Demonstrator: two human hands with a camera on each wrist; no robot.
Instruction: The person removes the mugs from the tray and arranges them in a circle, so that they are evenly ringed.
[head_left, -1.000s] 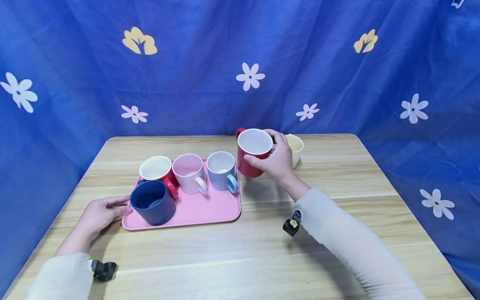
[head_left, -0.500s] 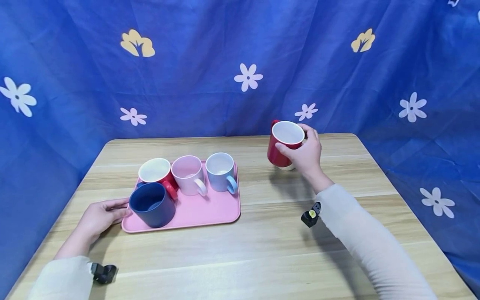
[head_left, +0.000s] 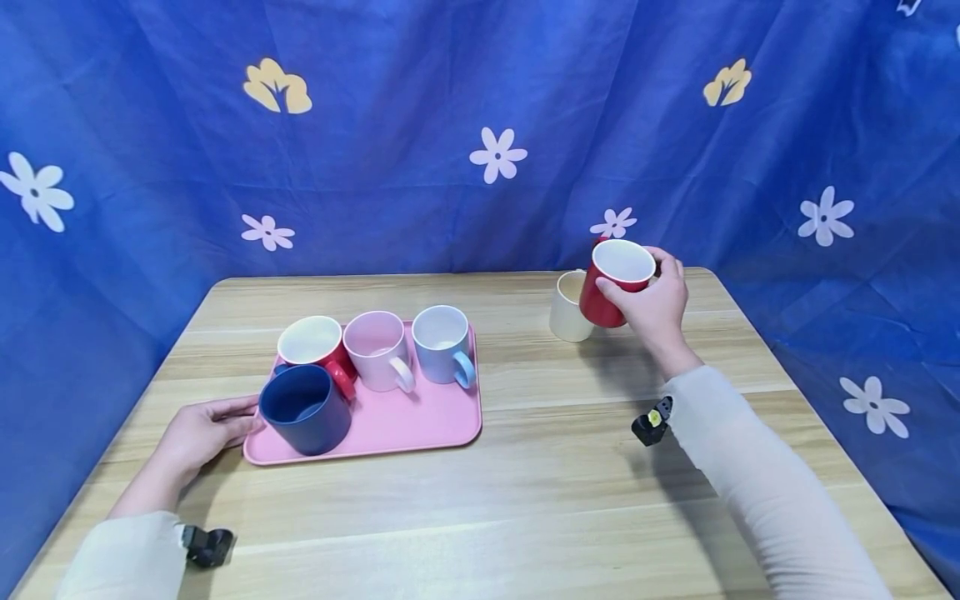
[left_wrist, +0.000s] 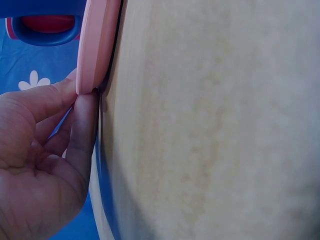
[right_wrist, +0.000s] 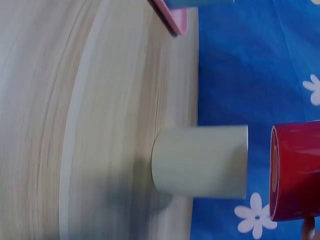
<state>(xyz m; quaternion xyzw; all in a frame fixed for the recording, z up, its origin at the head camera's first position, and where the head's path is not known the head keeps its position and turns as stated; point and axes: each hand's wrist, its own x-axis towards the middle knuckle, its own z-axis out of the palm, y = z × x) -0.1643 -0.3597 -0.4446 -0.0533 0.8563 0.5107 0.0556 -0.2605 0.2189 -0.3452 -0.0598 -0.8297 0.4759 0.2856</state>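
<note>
At far right of worktop (head_left: 525, 500): right hand (head_left: 656, 312) grips red mug (head_left: 615, 283) by rim, lifted, tilted beside cream mug (head_left: 567, 308). Left hand (head_left: 198, 433), fingers relaxed, steadies pink tray (head_left: 420, 425) edge.

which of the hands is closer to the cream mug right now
Right. The right hand holds a red mug lifted just beside the cream mug at the table's far right. The left hand rests at the pink tray, well to the left.
</note>
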